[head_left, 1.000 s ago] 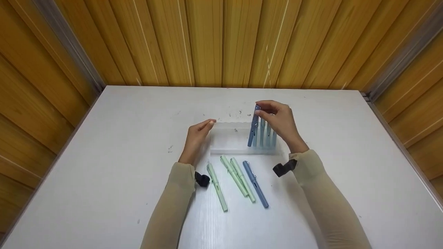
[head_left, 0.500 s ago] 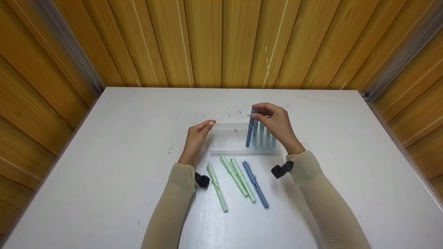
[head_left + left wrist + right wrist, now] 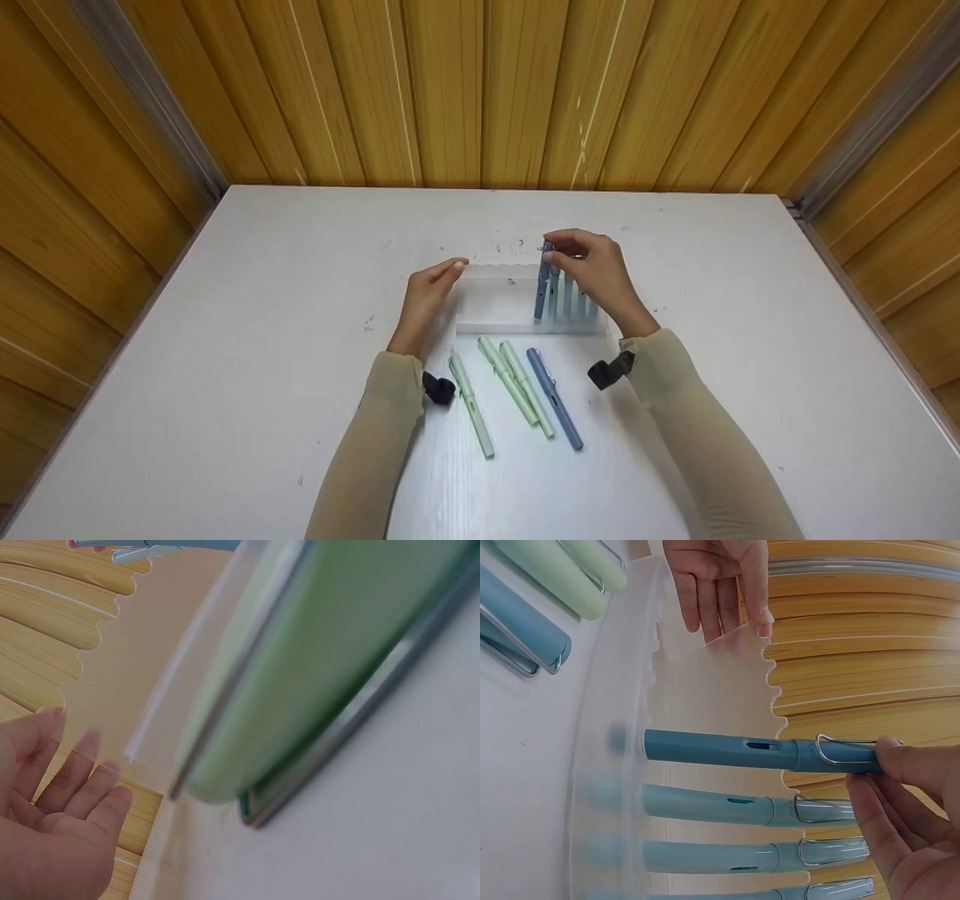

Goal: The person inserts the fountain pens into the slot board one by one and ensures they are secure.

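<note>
A clear plastic pen holder [image 3: 495, 304] with a scalloped back wall [image 3: 705, 682] stands mid-table. My right hand [image 3: 551, 251] pinches the clip end of a dark blue pen [image 3: 541, 289], which stands upright in the holder, left of several light blue pens [image 3: 571, 298]. In the right wrist view my right hand [image 3: 874, 772] grips that dark blue pen [image 3: 727, 750] above the light blue pens [image 3: 720, 806]. My left hand [image 3: 450, 268] touches the holder's left end with straight fingers [image 3: 720, 585]; in the left wrist view the left hand [image 3: 60, 802] lies behind the clear wall.
On the white table [image 3: 225, 337] before the holder lie three pale green pens [image 3: 517, 386] and one blue pen [image 3: 553, 397]. A green pen [image 3: 322, 667] fills the left wrist view. Wooden panel walls [image 3: 480, 90] enclose the table on three sides.
My right hand has lowered the dark blue pen a little and brought it upright beside the light blue pens. The left hand has stayed at the holder's end.
</note>
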Demonstrator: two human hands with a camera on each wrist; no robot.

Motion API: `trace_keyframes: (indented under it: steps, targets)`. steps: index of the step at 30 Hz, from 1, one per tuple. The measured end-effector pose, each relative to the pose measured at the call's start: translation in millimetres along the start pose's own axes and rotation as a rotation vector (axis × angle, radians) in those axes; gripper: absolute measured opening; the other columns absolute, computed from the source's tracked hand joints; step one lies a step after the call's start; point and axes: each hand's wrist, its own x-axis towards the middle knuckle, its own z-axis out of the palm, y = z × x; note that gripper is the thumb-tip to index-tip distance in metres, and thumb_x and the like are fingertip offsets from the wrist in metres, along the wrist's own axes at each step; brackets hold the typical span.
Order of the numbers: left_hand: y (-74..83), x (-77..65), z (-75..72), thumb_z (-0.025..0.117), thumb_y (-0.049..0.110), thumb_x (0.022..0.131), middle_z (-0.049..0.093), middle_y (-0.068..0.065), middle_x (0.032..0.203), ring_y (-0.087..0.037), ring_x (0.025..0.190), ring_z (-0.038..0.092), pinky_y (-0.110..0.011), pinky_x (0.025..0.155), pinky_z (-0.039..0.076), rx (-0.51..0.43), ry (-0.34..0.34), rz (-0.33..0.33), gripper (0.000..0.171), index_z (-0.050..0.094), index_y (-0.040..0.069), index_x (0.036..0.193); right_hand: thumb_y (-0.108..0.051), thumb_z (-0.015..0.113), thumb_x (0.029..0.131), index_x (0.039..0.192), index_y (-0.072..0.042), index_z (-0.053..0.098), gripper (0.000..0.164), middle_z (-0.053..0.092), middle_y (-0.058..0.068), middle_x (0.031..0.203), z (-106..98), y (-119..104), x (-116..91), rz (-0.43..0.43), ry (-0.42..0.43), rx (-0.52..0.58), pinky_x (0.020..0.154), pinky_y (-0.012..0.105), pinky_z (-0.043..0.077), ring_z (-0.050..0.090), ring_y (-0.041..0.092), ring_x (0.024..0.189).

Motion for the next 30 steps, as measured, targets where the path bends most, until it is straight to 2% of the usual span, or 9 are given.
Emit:
trace_keyframes:
  steps: [7,13,18,20,22,27,30]
  targets:
    - [-0.6,1.9,0.7,0.061,0.033,0.095,0.065,-0.003,0.127,-0.020,0.128,0.054,-0.038,0.109,0.041,0.018,0.013,0.013,0.033,0.069,0.013,0.119,-0.010,0.070,0.088,0.117,-0.008,0.069,0.029,0.070,0.010,0.112,1,-1,0,-0.018,-0.004,-0.027,0.088,0.035,0.056,0.067,0.022,0.100]
    - [-1.1,1.3,0.8,0.062,0.033,0.095,0.065,-0.004,0.128,-0.021,0.127,0.054,-0.038,0.109,0.041,0.014,0.018,0.014,0.033,0.069,0.012,0.119,-0.008,0.072,0.085,0.112,-0.004,0.071,0.027,0.069,0.010,0.113,2,0,1,-0.177,0.014,-0.089,0.085,0.030,0.056,0.067,0.020,0.098]
    - [-1.2,1.7,1.5,0.062,0.033,0.094,0.065,-0.003,0.128,-0.020,0.128,0.053,-0.037,0.110,0.040,0.016,0.021,0.003,0.033,0.069,0.012,0.119,-0.008,0.073,0.084,0.111,-0.003,0.071,0.028,0.069,0.011,0.116,0,3,2,-0.305,0.012,-0.158,0.096,0.040,0.051,0.065,0.025,0.107]
    - [-1.3,2.0,1.7,0.062,0.034,0.094,0.065,-0.002,0.127,-0.019,0.128,0.053,-0.037,0.110,0.040,0.018,0.022,-0.001,0.033,0.069,0.013,0.119,-0.008,0.074,0.083,0.111,-0.004,0.071,0.029,0.069,0.011,0.115,-1,4,3,-0.332,0.009,-0.178,0.100,0.045,0.047,0.063,0.026,0.111]
    - [-1.5,1.8,1.6,0.062,0.034,0.094,0.064,-0.003,0.128,-0.020,0.129,0.052,-0.038,0.111,0.039,0.004,0.017,-0.003,0.033,0.069,0.013,0.119,-0.007,0.074,0.083,0.111,-0.004,0.071,0.029,0.070,0.011,0.114,-1,6,5,-0.363,0.006,-0.195,0.102,0.046,0.046,0.063,0.026,0.113]
    - [-2.7,1.8,0.9,0.062,0.035,0.094,0.064,-0.003,0.129,-0.020,0.130,0.051,-0.039,0.112,0.038,-0.004,0.007,0.003,0.034,0.069,0.014,0.120,-0.005,0.073,0.084,0.112,-0.002,0.070,0.029,0.069,0.012,0.114,-2,10,10,-0.416,-0.005,-0.220,0.099,0.038,0.050,0.063,0.026,0.113]
    - [-2.5,1.8,-0.6,0.061,0.036,0.095,0.062,-0.004,0.131,-0.021,0.131,0.050,-0.039,0.111,0.038,0.011,-0.006,0.006,0.036,0.067,0.013,0.122,-0.006,0.072,0.084,0.112,-0.002,0.070,0.028,0.069,0.012,0.115,-3,12,13,-0.409,-0.015,-0.234,0.100,0.038,0.049,0.062,0.026,0.114]
